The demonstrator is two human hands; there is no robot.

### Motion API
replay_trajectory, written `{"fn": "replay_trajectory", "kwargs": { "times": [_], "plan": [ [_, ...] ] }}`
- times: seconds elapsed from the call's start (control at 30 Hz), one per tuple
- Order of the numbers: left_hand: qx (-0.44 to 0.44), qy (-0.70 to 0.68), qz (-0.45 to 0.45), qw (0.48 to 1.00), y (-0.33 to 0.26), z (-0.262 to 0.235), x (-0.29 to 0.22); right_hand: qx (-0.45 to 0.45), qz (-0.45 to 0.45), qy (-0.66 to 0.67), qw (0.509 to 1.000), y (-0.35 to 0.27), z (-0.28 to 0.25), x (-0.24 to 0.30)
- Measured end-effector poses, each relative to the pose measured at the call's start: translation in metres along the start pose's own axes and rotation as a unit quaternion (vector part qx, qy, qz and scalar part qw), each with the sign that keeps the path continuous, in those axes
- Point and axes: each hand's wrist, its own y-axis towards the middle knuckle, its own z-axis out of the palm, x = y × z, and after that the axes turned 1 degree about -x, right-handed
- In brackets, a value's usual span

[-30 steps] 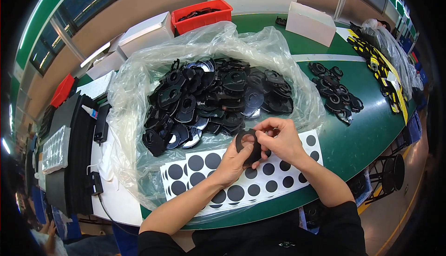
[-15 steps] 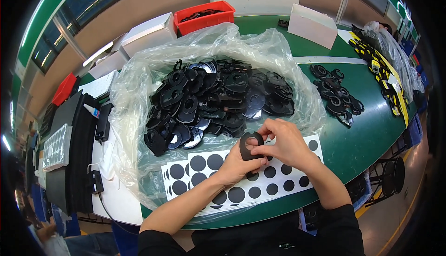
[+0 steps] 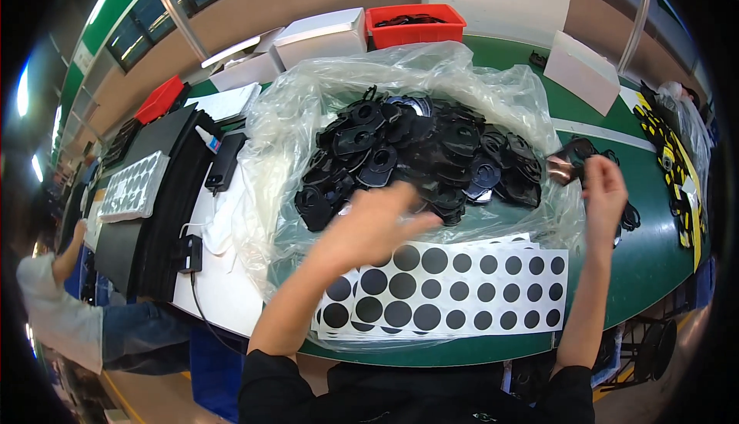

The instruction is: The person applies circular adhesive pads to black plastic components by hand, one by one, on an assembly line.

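My left hand (image 3: 366, 228), smeared by motion, reaches over the near edge of a heap of black plastic parts (image 3: 377, 164). Its thumb and fingers are apart, with nothing seen in them. At the right, my right hand (image 3: 606, 193) pinches a dark, glossy black plastic part (image 3: 568, 164) above a smaller group of similar parts, which the hand mostly hides. The heap lies on a clear plastic bag (image 3: 265, 147), many pieces having a round ring or hole. Between my forearms, white sheets (image 3: 558, 307) carry rows of black round stickers.
Along the back stand a red bin (image 3: 419, 34) of dark parts and white boxes (image 3: 319, 37). Black-and-yellow parts (image 3: 673, 166) line the right edge of the green table (image 3: 654, 266). At left are a black stack (image 3: 173, 185), a glue bottle (image 3: 208, 139) and another person (image 3: 65, 308).
My hands have parted from the ring-shaped black part they held together. The left moved toward the heap; the right carried a part rightward to the smaller group. The view shifted left.
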Motion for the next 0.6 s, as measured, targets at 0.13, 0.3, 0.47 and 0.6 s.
{"fn": "replay_trajectory", "kwargs": {
  "times": [0.13, 0.3, 0.47, 0.6],
  "plan": [
    [-0.145, 0.255, -0.254, 0.921, -0.015, -0.038, 0.048, -0.097, -0.045, -0.122, 0.987, 0.046, -0.066, -0.033],
    [-0.081, 0.243, -0.340, 0.905, -0.028, -0.042, 0.094, -0.044, -0.162, -0.356, 0.919, 0.003, -0.016, 0.028],
    [-0.081, 0.219, -0.308, 0.922, -0.032, -0.038, 0.112, 0.397, -0.213, -0.119, 0.885, -0.088, 0.067, 0.069],
    [-0.118, 0.249, -0.229, 0.933, -0.029, -0.039, 0.090, 0.530, -0.203, -0.137, 0.812, -0.132, 0.077, 0.073]
  ]
}}
